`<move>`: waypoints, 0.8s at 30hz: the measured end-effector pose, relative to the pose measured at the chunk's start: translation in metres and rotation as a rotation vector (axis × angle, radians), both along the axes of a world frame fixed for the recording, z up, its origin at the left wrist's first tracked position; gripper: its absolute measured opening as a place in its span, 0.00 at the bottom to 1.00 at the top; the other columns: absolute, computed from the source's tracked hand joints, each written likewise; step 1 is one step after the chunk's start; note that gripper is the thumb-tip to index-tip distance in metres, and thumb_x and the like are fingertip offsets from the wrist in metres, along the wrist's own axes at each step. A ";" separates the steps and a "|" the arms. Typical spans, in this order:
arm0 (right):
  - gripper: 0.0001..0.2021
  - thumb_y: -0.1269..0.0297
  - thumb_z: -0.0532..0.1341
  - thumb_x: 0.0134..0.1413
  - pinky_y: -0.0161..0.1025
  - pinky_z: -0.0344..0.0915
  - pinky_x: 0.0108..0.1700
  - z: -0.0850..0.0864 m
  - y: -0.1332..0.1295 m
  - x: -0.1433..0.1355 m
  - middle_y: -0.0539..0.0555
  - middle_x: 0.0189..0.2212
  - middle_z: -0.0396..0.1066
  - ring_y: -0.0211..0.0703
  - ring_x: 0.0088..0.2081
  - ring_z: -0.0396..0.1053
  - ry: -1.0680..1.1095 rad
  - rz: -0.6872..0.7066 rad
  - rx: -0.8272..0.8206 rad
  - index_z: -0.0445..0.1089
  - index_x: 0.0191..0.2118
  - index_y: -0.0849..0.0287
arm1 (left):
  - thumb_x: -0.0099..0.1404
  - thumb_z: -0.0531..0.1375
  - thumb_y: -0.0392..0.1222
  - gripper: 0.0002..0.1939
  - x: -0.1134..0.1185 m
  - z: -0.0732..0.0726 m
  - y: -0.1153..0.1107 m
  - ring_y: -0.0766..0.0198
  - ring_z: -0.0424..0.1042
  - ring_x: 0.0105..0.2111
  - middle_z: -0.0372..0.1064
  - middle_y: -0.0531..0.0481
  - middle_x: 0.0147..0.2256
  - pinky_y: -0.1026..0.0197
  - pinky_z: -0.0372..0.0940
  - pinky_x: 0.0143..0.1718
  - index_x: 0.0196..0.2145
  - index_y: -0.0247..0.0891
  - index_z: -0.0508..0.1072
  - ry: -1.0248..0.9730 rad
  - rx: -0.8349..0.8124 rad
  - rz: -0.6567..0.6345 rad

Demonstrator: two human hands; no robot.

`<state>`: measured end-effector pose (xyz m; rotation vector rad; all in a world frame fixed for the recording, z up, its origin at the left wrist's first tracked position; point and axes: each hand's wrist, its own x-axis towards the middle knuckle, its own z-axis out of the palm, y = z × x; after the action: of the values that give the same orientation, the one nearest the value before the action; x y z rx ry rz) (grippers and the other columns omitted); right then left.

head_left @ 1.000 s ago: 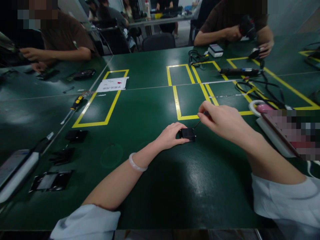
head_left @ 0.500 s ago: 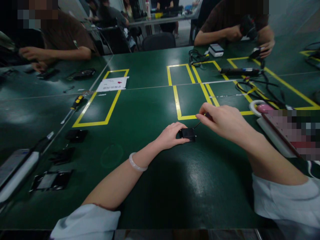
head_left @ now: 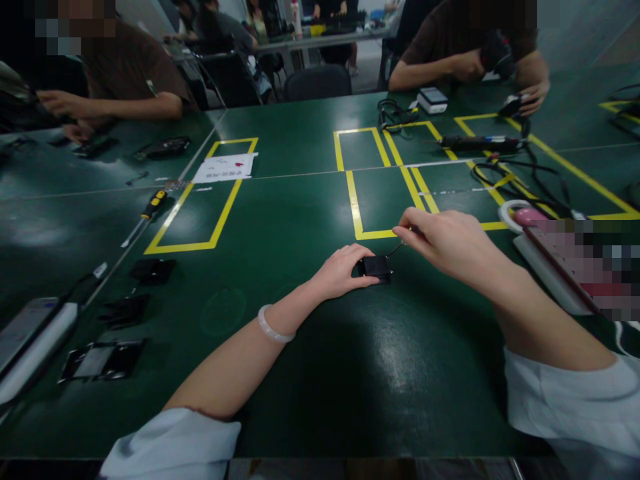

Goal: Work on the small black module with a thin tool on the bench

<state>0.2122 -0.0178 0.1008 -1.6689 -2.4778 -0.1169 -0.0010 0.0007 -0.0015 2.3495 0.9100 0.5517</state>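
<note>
A small black box-shaped part (head_left: 376, 267) lies on the green table, with small pins or screws sticking out at its side. My left hand (head_left: 343, 272) is closed on its left side, thumb and fingers at opposite edges. Up and to the right, my right hand (head_left: 445, 241) pinches a thin screwdriver (head_left: 396, 249). The tool's slim shaft slants down to the part's upper right corner, while its handle is mostly hidden in my fingers.
Several black parts (head_left: 103, 361) lie at the left, near a yellow-black screwdriver (head_left: 154, 203). A paper label (head_left: 226, 168) sits across yellow tape. To the right are an electric screwdriver (head_left: 480, 143), cables (head_left: 535, 173) and a tape roll (head_left: 511, 212). Two people work opposite.
The fingers of my right hand have shifted slightly around the screwdriver's handle, and less of the dark handle shows. My left hand and the black part stay in place.
</note>
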 end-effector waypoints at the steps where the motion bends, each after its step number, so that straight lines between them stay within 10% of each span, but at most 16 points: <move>1: 0.15 0.54 0.47 0.63 0.37 0.46 0.27 0.000 0.000 0.000 0.53 0.25 0.73 0.43 0.26 0.67 -0.014 -0.003 0.005 0.67 0.39 0.56 | 0.63 0.61 0.54 0.22 0.000 0.000 0.000 0.55 0.67 0.46 0.68 0.46 0.45 0.54 0.62 0.47 0.49 0.40 0.67 -0.001 -0.001 0.002; 24: 0.13 0.56 0.48 0.62 0.36 0.47 0.26 -0.001 0.000 0.000 0.52 0.26 0.73 0.43 0.26 0.68 0.054 0.028 -0.024 0.64 0.43 0.56 | 0.63 0.61 0.54 0.22 0.000 0.001 0.000 0.55 0.67 0.46 0.68 0.46 0.45 0.55 0.62 0.47 0.49 0.39 0.67 0.003 0.005 -0.001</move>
<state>0.2126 -0.0180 0.1003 -1.6231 -2.4716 -0.0381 -0.0008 0.0006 -0.0008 2.3560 0.9103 0.5507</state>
